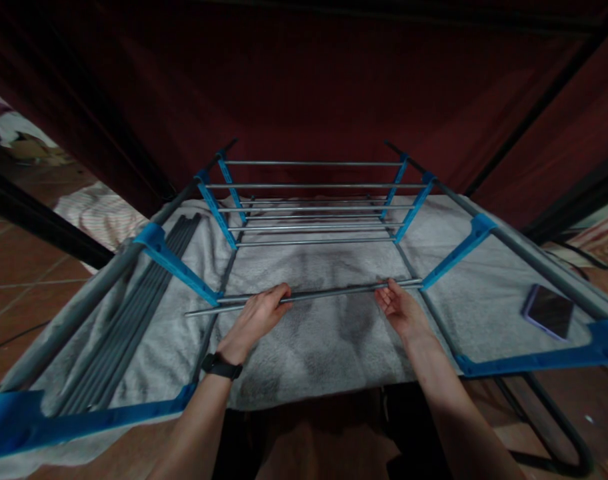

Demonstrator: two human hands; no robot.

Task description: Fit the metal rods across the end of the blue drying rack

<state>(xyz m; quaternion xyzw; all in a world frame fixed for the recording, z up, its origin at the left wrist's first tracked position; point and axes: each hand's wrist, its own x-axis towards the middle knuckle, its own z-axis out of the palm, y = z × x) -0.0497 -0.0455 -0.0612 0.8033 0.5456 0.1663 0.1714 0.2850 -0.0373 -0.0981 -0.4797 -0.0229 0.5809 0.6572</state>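
Observation:
A thin grey metal rod (pixel 334 292) lies crosswise between the lower blue brackets of a partly assembled rack. My left hand (pixel 259 317), with a dark band at the wrist, is closed over the rod left of its middle. Near the right end, my right hand (pixel 400 308) pinches the same rod with thumb and fingers. The rod's left end sticks out past the left blue bracket (pixel 181 265). Its right end is close to the right blue bracket (pixel 451 257); I cannot tell whether it is seated. Another rod behind it is partly hidden.
Farther back, several rods (pixel 314 187) span the rack's blue brackets. A bundle of loose grey tubes (pixel 129 327) lies at left on the grey towel (pixel 304 360). At right lies a phone (pixel 549 311). Dark red fabric (pixel 309 87) hangs behind the rack.

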